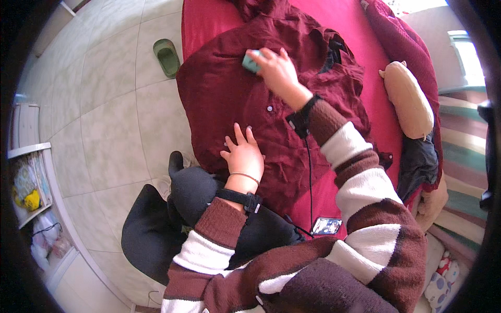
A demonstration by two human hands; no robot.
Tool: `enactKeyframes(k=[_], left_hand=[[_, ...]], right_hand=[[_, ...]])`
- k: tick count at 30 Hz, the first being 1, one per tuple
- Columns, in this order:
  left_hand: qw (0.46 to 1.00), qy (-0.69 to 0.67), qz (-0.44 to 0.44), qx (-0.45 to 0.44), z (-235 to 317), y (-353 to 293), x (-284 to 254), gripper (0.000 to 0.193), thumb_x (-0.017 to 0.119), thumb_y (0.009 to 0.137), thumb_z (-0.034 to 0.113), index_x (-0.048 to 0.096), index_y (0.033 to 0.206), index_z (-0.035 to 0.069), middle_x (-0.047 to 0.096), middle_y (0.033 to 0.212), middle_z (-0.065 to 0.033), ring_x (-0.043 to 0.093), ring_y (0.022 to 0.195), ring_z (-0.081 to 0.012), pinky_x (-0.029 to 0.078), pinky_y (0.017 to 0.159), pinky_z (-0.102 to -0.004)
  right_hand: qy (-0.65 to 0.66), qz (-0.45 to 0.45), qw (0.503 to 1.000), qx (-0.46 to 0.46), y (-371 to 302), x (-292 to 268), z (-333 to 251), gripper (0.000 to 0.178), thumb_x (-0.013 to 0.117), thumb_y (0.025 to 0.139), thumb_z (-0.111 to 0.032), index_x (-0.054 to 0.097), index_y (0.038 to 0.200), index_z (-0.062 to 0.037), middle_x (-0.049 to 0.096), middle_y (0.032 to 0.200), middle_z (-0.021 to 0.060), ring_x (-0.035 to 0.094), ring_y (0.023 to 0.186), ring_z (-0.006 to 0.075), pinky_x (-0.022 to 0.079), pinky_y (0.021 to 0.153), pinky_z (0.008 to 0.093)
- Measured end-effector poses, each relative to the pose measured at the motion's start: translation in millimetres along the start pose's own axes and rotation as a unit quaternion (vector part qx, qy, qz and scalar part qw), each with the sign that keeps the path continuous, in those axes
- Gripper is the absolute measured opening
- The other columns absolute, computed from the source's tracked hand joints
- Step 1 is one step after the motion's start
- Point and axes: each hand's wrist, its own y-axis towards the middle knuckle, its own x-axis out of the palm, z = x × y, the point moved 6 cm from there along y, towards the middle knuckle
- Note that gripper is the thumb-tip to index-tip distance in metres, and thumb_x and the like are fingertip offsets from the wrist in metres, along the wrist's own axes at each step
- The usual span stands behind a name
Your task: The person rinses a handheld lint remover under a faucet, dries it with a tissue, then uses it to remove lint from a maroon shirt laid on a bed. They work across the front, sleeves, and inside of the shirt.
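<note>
A maroon garment (219, 88) with a light round button (270, 108) lies spread out on a red-covered bed. Its far part is bunched and wrinkled, and a dark patch shows in the folds at the right. My right hand (279, 73) reaches over the garment's upper middle, its fingers closed on a small teal block (250, 63) that rests at the cloth. What kind of thing the block is I cannot make out. Lower down, my left hand (245, 157) lies flat on the near left part of the garment, fingers spread, holding nothing.
On the red bed cover (373, 94), a tan plush pillow (409, 101) and dark cloth (418, 163) lie to the right. A phone (326, 226) with a black cable sits near my right arm. A green slipper (167, 58) is on the tiled floor; shelves (30, 151) stand far left.
</note>
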Motion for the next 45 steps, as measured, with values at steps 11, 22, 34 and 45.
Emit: enactKeyframes(k=[11, 22, 34, 45], left_hand=[[1.000, 0.005, -0.015, -0.004, 1, 7, 1, 0.086, 0.074, 0.085, 0.040, 0.032, 0.154, 0.011, 0.018, 0.163, -0.0192, 0.039, 0.139, -0.0450, 0.047, 0.100, -0.0562], [1.000, -0.011, 0.022, 0.018, 0, 5, 1, 0.087, 0.078, 0.081, 0.037, 0.036, 0.152, 0.008, 0.022, 0.160, -0.0232, 0.041, 0.135, -0.0490, 0.051, 0.097, -0.0541], [0.999, -0.015, 0.027, 0.017, 0, 5, 4, 0.088, 0.078, 0.081, 0.038, 0.035, 0.153, 0.009, 0.023, 0.160, -0.0228, 0.042, 0.135, -0.0486, 0.052, 0.097, -0.0539], [0.999, -0.039, 0.012, 0.009, 0, 8, 4, 0.089, 0.079, 0.080, 0.036, 0.035, 0.153, 0.010, 0.021, 0.160, -0.0223, 0.041, 0.135, -0.0486, 0.050, 0.099, -0.0547]], right_hand=[[0.159, 0.074, 0.984, -0.017, 5, -26, 37, 0.063, 0.074, 0.079, -0.014, 0.054, 0.138, -0.0249, 0.065, 0.121, 0.0060, 0.062, 0.116, 0.0279, 0.038, 0.105, 0.0605], [0.005, 0.054, 0.994, 0.096, -1, 5, 66, 0.062, 0.072, 0.083, -0.018, 0.050, 0.140, -0.0287, 0.064, 0.115, 0.0057, 0.065, 0.108, 0.0262, 0.041, 0.104, 0.0558], [0.189, -0.084, 0.976, -0.075, -77, -25, -9, 0.066, 0.075, 0.079, -0.014, 0.052, 0.139, -0.0257, 0.062, 0.126, 0.0066, 0.060, 0.120, 0.0232, 0.036, 0.109, 0.0554], [0.036, -0.020, 0.996, 0.081, 37, 15, 64, 0.060, 0.070, 0.084, -0.014, 0.051, 0.139, -0.0305, 0.063, 0.123, 0.0031, 0.064, 0.112, 0.0255, 0.039, 0.108, 0.0566]])
